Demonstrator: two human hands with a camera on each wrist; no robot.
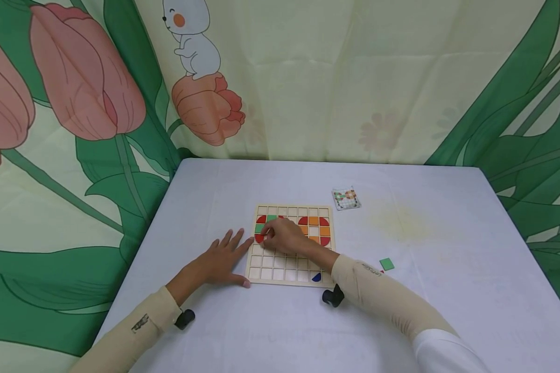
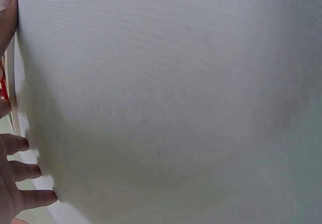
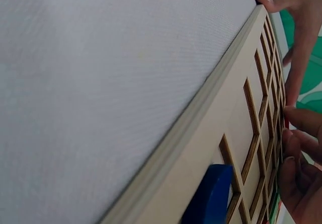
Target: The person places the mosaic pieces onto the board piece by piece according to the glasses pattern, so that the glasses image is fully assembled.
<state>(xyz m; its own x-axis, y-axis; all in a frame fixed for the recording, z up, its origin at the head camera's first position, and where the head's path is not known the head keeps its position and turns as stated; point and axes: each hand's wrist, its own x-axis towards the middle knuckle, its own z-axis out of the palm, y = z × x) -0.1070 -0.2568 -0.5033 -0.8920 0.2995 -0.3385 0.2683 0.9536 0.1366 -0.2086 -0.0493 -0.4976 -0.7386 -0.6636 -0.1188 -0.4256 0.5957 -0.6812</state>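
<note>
A wooden grid board lies on the table, with red, green and orange tiles in its upper cells. My right hand reaches over the board's left part, its fingers curled; thumb and fingertips pinch a red rounded tile, mostly hidden by them. Another view of that corner shows a red tile beside the fingertips. My left hand is spread on the cloth, its index finger and thumb touching the board's left edge. Near the board's lower right sits a blue rounded piece, close up in the right wrist view.
A small pattern card in a clear sleeve lies behind the board to the right. A green square tile is on the cloth by the right forearm, with a bit of red beside it. A printed curtain hangs behind the white-covered table.
</note>
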